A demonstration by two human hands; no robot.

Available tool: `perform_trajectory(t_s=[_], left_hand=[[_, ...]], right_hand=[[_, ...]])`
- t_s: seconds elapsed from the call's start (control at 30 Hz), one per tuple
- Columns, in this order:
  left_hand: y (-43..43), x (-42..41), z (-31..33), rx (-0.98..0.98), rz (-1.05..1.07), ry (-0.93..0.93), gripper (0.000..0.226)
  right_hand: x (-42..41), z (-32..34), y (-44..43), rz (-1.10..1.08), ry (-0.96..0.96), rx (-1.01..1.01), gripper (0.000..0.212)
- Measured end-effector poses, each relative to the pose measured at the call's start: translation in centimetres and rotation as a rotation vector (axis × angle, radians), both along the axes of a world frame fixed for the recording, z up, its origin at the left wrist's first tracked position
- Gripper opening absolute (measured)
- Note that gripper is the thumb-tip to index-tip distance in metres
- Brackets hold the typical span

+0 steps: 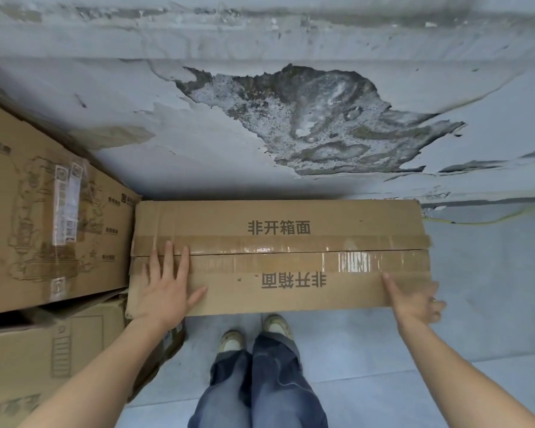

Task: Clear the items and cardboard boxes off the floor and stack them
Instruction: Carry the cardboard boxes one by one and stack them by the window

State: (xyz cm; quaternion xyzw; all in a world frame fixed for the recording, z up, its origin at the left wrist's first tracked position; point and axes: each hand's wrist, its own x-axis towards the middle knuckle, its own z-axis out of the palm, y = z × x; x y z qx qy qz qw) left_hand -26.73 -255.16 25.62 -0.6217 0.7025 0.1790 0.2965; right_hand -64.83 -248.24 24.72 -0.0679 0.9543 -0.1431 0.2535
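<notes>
- Grey-white painted wall (167, 125) filled the top of your view, with its paint peeled off a big rough dark patch (306, 118).
- Pale floor (482, 288) ran from the foot of that wall back to where you stood.
- At your left two cardboard boxes were stacked: the upper box (28, 217), printed with a line drawing and bearing a white label (67, 205), lay on the lower box (37, 366).
- The long taped box (275, 217) lay against the foot of the wall, straight ahead of your feet, its left end just beside the stack. Its top face carried two lines of dark printed characters.
- Your legs in blue jeans (260, 384) stood close behind the box.
- Your left grip (164, 291) lay flat on the top of the box near its left end, fingers straight and spread, holding nothing.
- Your right grip (414, 304) was at the box's near right corner, thumb on the top face and fingers past the edge. It was blurred, so you could not tell whether it clasped the box.
- Two worn light shoes (277, 324) pointed at the box, toes near its front edge.
- Brown tape (291, 244) ran along the seam of the box top.
</notes>
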Motion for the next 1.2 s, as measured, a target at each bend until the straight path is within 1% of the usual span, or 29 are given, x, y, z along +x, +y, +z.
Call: perform_trajectory(t_s=[0.03, 0.07, 0.13, 0.2, 0.23, 0.27, 0.33, 0.37, 0.4, 0.47, 0.53, 0.63, 0.7, 0.8, 0.9, 0.97, 1.07, 1.17, 1.2], left_hand=[[0.3, -0.1, -0.2, 0.017, 0.014, 0.005, 0.091], [0.4, -0.2, -0.4, 0.031, 0.022, 0.005, 0.095], [0.5, -0.4, -0.9, 0.049, 0.039, 0.004, 0.100], [0.2, -0.5, -1.2, 0.063, 0.077, 0.013, 0.103], [0.1, -0.6, -1.3, 0.072, 0.099, 0.019, 0.103], [-0.1, -0.7, -1.4, 0.078, 0.120, 0.027, 0.102], [-0.3, -1.2, -1.5, 0.072, 0.149, 0.048, 0.101], [-0.4, -1.5, -1.5, 0.063, 0.155, 0.048, 0.100], [-0.4, -1.8, -1.6, 0.057, 0.153, 0.041, 0.100], [-0.2, -2.0, -1.6, 0.069, 0.158, 0.029, 0.099], [0.3, -2.2, -1.5, 0.091, 0.170, 0.032, 0.097], [1.3, -2.3, 0.0, 0.105, 0.197, 0.079, 0.085], [2.3, -2.4, 1.9, 0.108, 0.243, 0.136, 0.078], [3.7, -2.5, 5.0, 0.129, 0.354, 0.238, 0.073], [5.1, -3.2, 8.8, 0.126, 0.520, 0.373, 0.068], [6.0, -3.8, 11.7, 0.093, 0.629, 0.481, 0.063], [7.6, -4.6, 15.7, 0.051, 0.781, 0.625, 0.052], [9.5, -5.3, 19.0, 0.047, 0.751, 0.675, 0.039], [10.2, -5.6, 20.1, 0.058, 0.728, 0.695, 0.037]], right_hand=[[-1.4, -0.4, -0.1, -0.104, -0.101, -0.059, 0.102], [-2.6, -0.8, -0.1, -0.157, -0.195, -0.123, 0.102], [-4.7, -2.1, -0.2, -0.215, -0.330, -0.213, 0.094], [-5.6, -2.4, -1.2, -0.156, -0.355, -0.263, 0.080], [-6.0, -2.7, -1.9, -0.103, -0.336, -0.274, 0.077], [-6.2, -2.5, -2.8, -0.049, -0.321, -0.281, 0.080], [-6.6, -1.9, -4.4, 0.035, -0.315, -0.285, 0.092], [-6.8, -1.5, -5.0, 0.082, -0.315, -0.271, 0.096], [-6.9, -1.2, -5.3, 0.136, -0.311, -0.222, 0.094], [-6.6, -1.0, -5.3, 0.280, -0.272, -0.049, 0.088], [-5.4, -0.2, -4.8, 0.407, -0.202, 0.140, 0.090], [-2.9, 1.3, -3.5, 0.618, -0.211, 0.327, 0.094], [-0.6, 2.9, -2.3, 0.733, -0.256, 0.352, 0.090], [3.1, 6.7, -0.7, 0.809, -0.326, 0.261, 0.082], [5.8, 11.3, 0.9, 0.805, -0.409, 0.155, 0.071], [7.1, 14.2, 2.4, 0.760, -0.473, 0.077, 0.063], [8.4, 17.9, 4.9, 0.588, -0.547, -0.077, 0.049], [9.9, 20.9, 6.8, 0.345, -0.563, -0.212, 0.038], [10.4, 21.7, 7.3, 0.306, -0.560, -0.233, 0.035]])
